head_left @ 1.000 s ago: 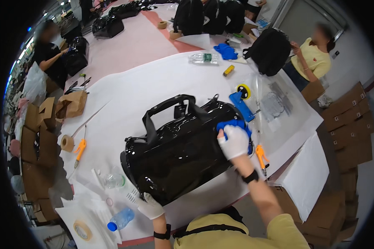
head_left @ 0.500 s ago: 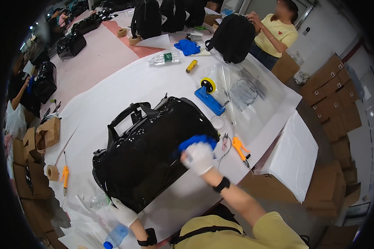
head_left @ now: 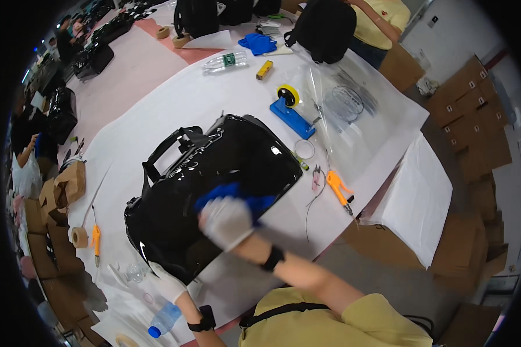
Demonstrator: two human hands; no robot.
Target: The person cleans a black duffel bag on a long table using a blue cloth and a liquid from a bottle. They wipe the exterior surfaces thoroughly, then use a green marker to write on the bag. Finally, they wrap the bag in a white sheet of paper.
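Clutching a bunched blue cloth (head_left: 226, 191) in the right hand (head_left: 228, 224), fingers curled around it and blurred, over the black bag (head_left: 205, 173). Steadying the bag's near left corner with the left hand (head_left: 168, 285), opened out against it. With the bag aslant on the white table (head_left: 139, 136), strewn rightward with tape dispenser (head_left: 294, 120), pliers (head_left: 316, 178) and orange air gun (head_left: 337, 186), leftward with tape roll (head_left: 80, 237) and second air gun (head_left: 96, 238). Near the bag, bounded by the table edge; beyond, opening wider toward the clear bottle (head_left: 224, 62). Flanked far right by stacked cartons (head_left: 469, 127).
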